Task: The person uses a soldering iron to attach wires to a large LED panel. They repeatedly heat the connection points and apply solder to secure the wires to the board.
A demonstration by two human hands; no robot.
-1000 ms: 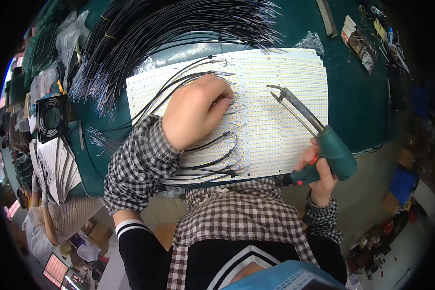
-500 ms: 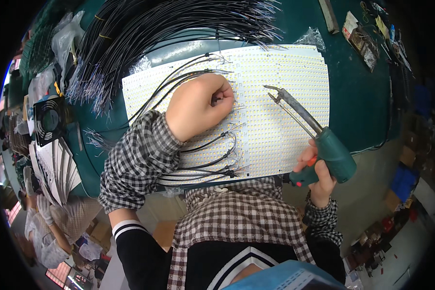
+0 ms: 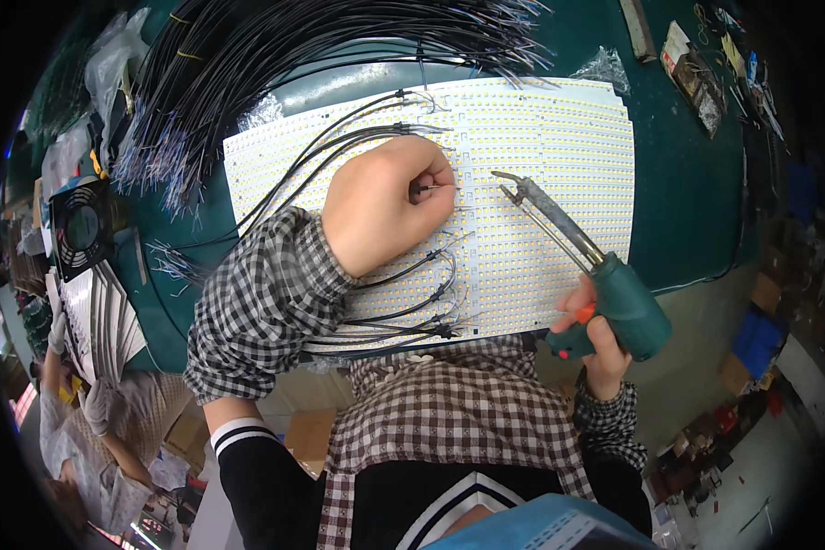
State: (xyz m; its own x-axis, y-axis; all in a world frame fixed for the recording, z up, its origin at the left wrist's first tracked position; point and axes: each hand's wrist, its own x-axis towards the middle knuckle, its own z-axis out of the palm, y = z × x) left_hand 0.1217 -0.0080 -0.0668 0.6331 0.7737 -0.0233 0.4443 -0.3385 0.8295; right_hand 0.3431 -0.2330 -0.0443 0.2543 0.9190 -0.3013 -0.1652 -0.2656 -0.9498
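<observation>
A thin black wire (image 3: 423, 188) is pinched in the left hand (image 3: 385, 202), whose grip is closed tight on it, resting on the white panel of tiny lights (image 3: 559, 156) that lies on the green tabletop (image 3: 687, 192). The right hand (image 3: 596, 335) is wrapped firmly around a green soldering iron (image 3: 614, 289), its tip above the panel just beside the wire. A bundle of black wires (image 3: 275, 64) lies beyond the panel.

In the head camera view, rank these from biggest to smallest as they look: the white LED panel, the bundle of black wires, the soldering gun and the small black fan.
1. White LED panel
2. Bundle of black wires, though it spreads nearly as wide, so this is close
3. Soldering gun
4. Small black fan, shrunk by the fisheye rim, so unsure against the gun
</observation>
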